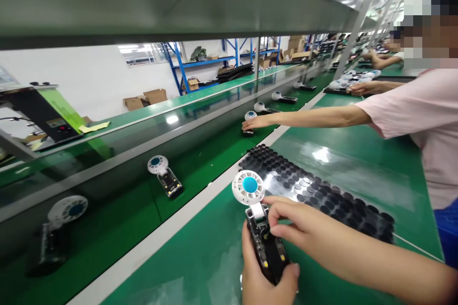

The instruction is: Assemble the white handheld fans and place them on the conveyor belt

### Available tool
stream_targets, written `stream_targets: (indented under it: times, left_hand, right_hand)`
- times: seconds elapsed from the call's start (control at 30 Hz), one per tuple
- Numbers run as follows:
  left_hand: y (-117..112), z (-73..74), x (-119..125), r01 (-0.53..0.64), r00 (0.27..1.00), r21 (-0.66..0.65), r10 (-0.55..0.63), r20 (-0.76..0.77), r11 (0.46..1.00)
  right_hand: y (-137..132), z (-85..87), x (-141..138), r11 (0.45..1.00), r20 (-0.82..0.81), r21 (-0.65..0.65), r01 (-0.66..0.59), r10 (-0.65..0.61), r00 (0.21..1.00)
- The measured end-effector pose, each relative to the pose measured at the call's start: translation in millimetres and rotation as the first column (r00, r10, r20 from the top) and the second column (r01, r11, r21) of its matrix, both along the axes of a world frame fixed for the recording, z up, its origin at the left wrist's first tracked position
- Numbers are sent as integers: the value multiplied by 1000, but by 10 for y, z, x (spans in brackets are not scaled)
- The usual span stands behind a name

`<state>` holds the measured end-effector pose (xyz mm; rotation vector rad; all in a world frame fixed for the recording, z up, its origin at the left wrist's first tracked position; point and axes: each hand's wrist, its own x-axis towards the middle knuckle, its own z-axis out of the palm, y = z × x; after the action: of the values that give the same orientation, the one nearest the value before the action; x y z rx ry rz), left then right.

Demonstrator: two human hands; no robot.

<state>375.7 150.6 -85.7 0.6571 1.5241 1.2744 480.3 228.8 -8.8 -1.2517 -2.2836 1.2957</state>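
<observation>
A handheld fan (272, 255) with a white round head, a blue centre disc and a black body stands tilted up above the green worktop. My left hand (266, 283) is wrapped around its lower body from below, thumb on the right side. The body's front appears uncovered, showing dark inner parts and two small yellow spots. My right hand (296, 221) reaches in from the right, thumb and forefinger pinched together against the upper body just below the white neck. Whatever is between those fingertips is too small to make out.
Left of the worktop (193, 248), a green conveyor belt (200, 176) carries several similar fans, including a nearby one (170, 182). Black round pads (315, 190) lie in rows on a clear sheet. A co-worker's hand (255, 123) touches a fan on the belt. A metal shelf (143, 5) hangs overhead.
</observation>
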Motion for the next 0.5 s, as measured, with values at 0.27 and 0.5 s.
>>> stream_targets:
  times: [0.27,0.5]
  left_hand:
    - [13,18,10,12,996,-46,-16,-93,999]
    - [-5,69,19,0,990,-48,-7,-138,999]
  right_hand:
    - [-45,-55,-146,995,134,102,-13,-1,991]
    - [0,44,-261,991,331,126,-48,4,944]
